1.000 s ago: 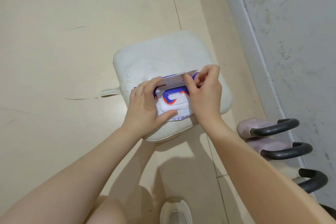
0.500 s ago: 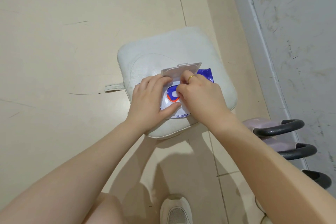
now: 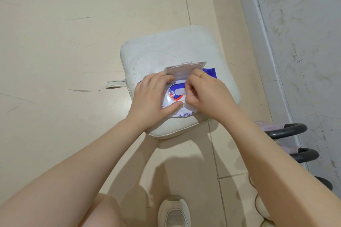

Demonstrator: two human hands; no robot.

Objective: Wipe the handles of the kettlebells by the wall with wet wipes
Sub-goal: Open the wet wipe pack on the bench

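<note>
Since a moment ago the right hand (image 3: 206, 94) has drawn back slightly, uncovering the wet wipes pack (image 3: 177, 97) opening. Its grip pinches there; the left hand (image 3: 149, 99) grips the pack on the white cushion (image 3: 166, 49). Kettlebells (image 3: 287, 131) line the wall at 4 o'clock.

One head-worn camera looks steeply down, close over the hands, wall (image 3: 304, 42) at right.
</note>
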